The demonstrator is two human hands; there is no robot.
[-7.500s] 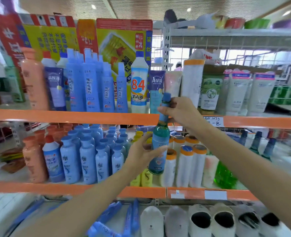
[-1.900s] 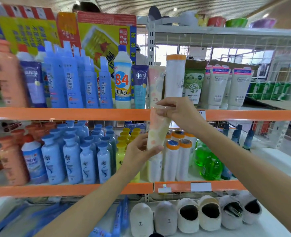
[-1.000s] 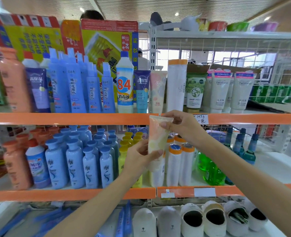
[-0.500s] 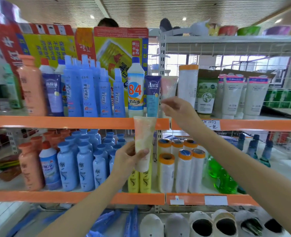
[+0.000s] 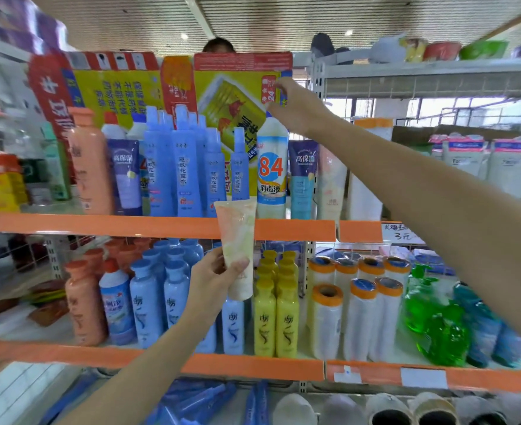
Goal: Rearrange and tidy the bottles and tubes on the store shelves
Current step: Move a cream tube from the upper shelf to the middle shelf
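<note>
Left hand (image 5: pixel 213 280) is gripping the pale tube (image 5: pixel 236 240), not yet shelved; right hand (image 5: pixel 296 108) is closing around the 84 bottle (image 5: pixel 271 173) cap at twelve o'clock. Much tidying remains.

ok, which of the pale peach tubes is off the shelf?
The pale peach tube gripped by the left hand, held before the orange shelf edge. Its twin stands on the upper shelf, right of the blue tube.
</note>
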